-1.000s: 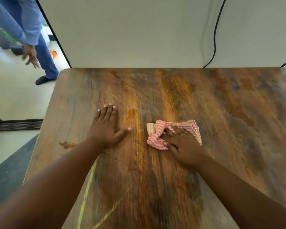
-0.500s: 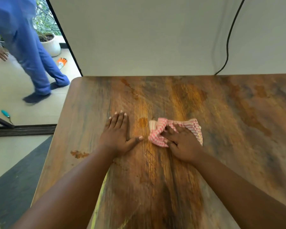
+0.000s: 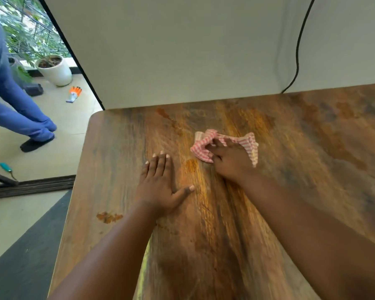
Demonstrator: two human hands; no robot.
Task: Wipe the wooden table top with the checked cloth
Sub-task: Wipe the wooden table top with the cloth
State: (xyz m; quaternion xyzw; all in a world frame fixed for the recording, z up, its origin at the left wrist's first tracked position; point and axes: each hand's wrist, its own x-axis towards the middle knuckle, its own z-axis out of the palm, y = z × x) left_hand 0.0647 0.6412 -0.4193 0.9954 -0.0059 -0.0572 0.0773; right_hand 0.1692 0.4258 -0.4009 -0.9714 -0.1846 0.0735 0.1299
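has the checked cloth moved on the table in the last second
Yes. The checked cloth under the right hand has slid away from the person, towards the table's far edge. It was level with the resting left hand, and now lies beyond its fingertips.

the wooden table top [image 3: 312, 169] fills the lower right of the frame. the checked cloth [image 3: 200, 148] lies bunched near the centre under the right hand [image 3: 231, 163], and the left hand [image 3: 158, 187] lies flat just lower left of it.

White wall [image 3: 182, 50], pale tiled floor [image 3: 59, 152]
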